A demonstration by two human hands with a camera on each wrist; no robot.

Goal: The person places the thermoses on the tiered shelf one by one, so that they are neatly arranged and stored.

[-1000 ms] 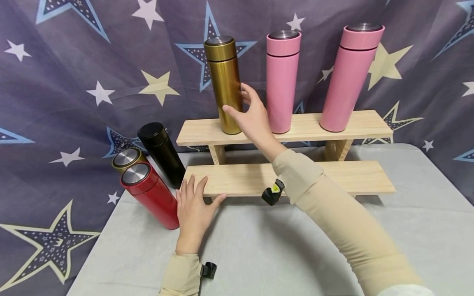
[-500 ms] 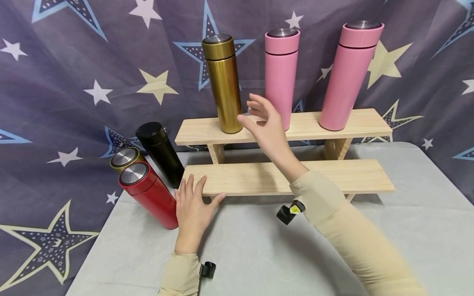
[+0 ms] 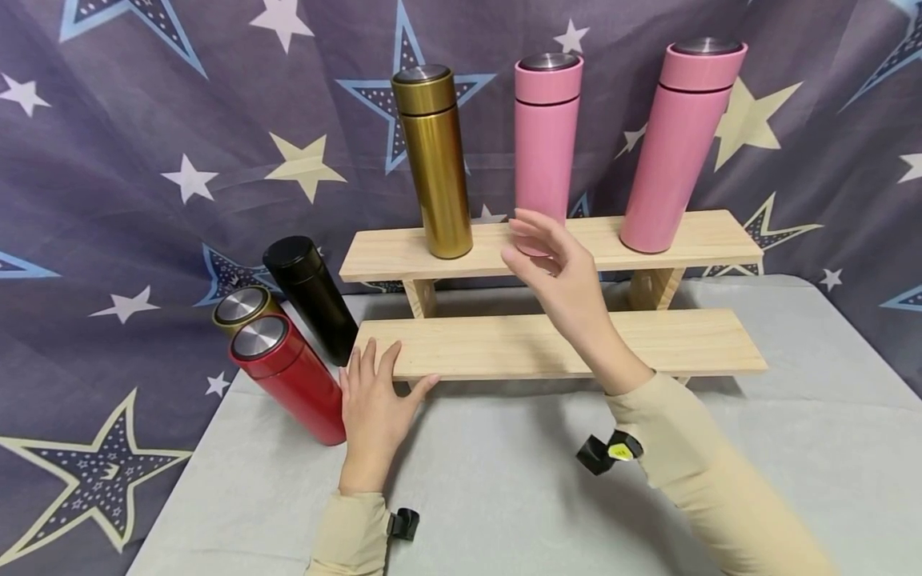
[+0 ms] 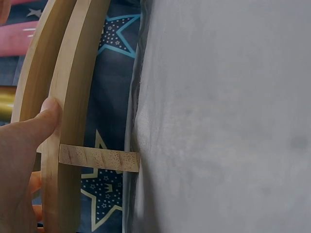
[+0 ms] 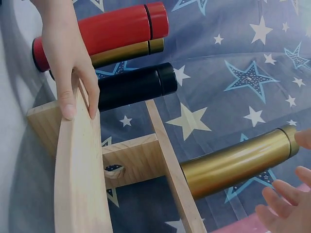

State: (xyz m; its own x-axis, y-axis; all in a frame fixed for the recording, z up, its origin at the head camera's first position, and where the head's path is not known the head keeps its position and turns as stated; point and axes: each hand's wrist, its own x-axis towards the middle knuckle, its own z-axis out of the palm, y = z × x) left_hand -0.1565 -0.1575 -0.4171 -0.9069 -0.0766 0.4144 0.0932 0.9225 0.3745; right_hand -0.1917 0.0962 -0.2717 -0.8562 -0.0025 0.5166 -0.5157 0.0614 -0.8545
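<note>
My left hand [image 3: 376,418] rests at the left end of the lower wooden shelf [image 3: 461,346], fingers spread on top and thumb along the front edge. In the left wrist view the thumb [image 4: 46,119] touches that edge. My right hand [image 3: 565,276], holding nothing, hovers with loosely bent fingers in front of the middle pink thermos [image 3: 545,152], overlapping its base in the head view. A gold thermos [image 3: 435,172] stands upright on the upper shelf [image 3: 497,254], left of that pink one. Another pink thermos [image 3: 680,152] stands at the right.
Left of the stand, a red thermos [image 3: 298,392], a second gold thermos [image 3: 241,308] mostly hidden behind it, and a black thermos [image 3: 317,304] stand on the grey tablecloth [image 3: 490,488]. A star-patterned curtain [image 3: 144,208] hangs behind and at the left.
My right hand has come away from the gold thermos on the upper shelf, moving right and down toward me. That thermos stays upright there. My left hand keeps its place.
</note>
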